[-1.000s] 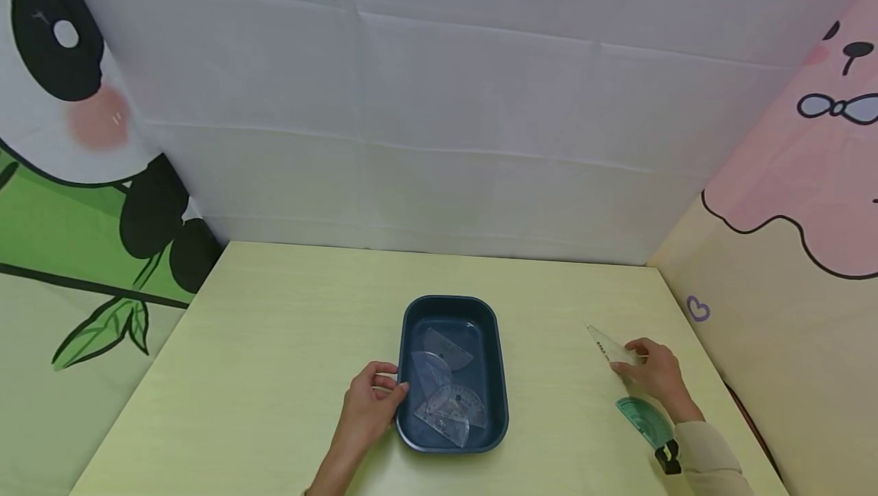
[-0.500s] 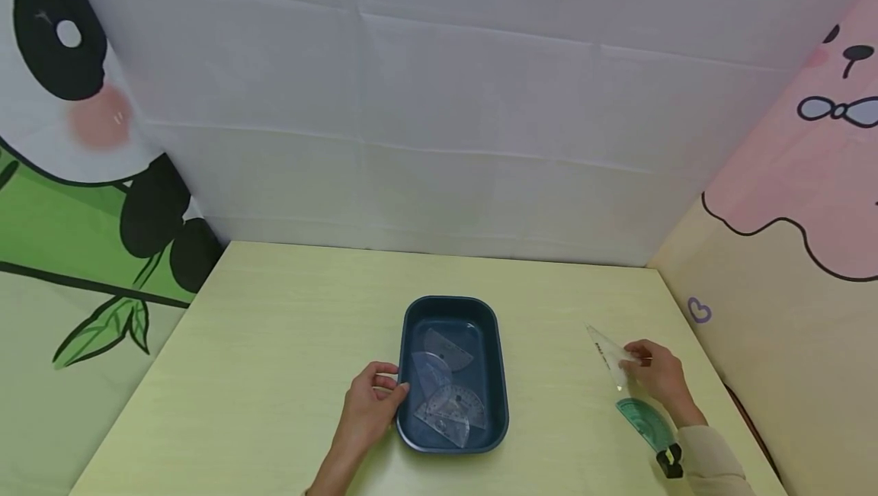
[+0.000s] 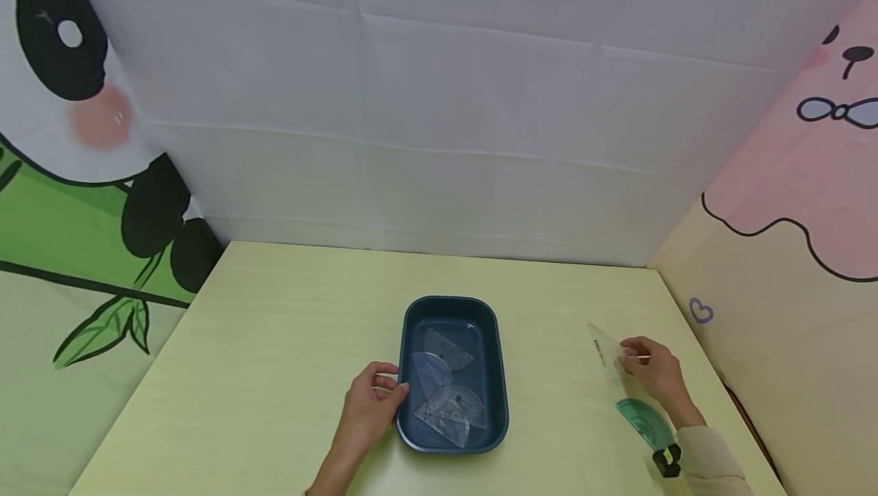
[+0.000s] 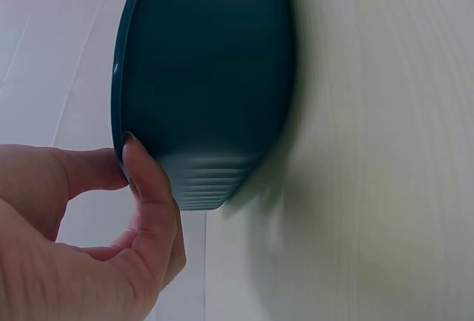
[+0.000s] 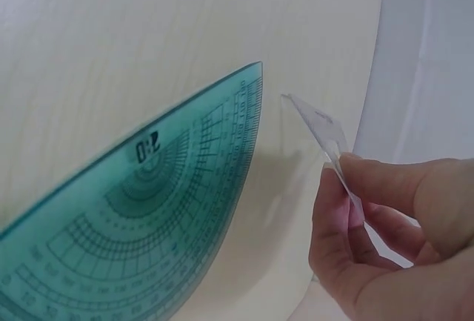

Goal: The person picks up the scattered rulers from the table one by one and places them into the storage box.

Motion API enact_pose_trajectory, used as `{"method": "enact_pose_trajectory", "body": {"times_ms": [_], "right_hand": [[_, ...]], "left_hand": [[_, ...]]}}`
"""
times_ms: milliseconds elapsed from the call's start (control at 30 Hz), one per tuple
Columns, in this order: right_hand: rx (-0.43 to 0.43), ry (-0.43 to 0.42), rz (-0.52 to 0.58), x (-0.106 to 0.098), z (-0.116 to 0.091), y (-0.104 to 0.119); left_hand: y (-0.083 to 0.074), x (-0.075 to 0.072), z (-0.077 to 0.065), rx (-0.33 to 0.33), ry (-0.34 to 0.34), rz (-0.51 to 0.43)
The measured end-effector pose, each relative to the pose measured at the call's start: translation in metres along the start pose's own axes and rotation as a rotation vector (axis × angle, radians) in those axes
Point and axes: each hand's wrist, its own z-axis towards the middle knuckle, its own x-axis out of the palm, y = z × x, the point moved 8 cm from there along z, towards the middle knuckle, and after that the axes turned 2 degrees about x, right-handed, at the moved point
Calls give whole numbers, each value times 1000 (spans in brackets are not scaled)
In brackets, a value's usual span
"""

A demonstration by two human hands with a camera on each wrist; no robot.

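Clear plastic triangle [image 3: 609, 351], tilted over the right side of the table [image 3: 562, 427], pinched in your right hand [image 3: 658, 376], likely handles light, stiff, slippery, maybe brittle, so grip both faces near an edge; your left hand [image 3: 368, 408] pinches the blue tray [image 3: 450, 299] by its rim.

Near the desk's [image 3: 288, 328] right edge, the right hand [image 3: 658, 374] is covering one end of the clear set square [image 3: 610, 353]; its print [image 3: 600, 351] is looking too small to read in the head view. The left wrist view is cropping the tray [image 4: 207, 54], the right wrist view the green protractor [image 5: 148, 202].
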Motion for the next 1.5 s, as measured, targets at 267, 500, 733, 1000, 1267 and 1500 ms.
{"method": "enact_pose_trajectory", "body": {"times_ms": [267, 500, 733, 1000, 1267, 1500], "right_hand": [[21, 18, 31, 2, 1, 5], [-16, 25, 59, 2, 0, 22], [-34, 40, 76, 3, 0, 40], [-73, 32, 102, 4, 1, 59], [-96, 39, 112, 5, 0, 73], [-110, 49, 130, 6, -2, 83]], "left_hand": [[-1, 0, -1, -4, 0, -6], [-1, 0, -2, -2, 3, -12], [-1, 0, -2, 1, 3, -22], [0, 0, -1, 2, -4, -14], [0, 0, -1, -4, -3, -10], [-1, -1, -2, -1, -3, -5]]}}
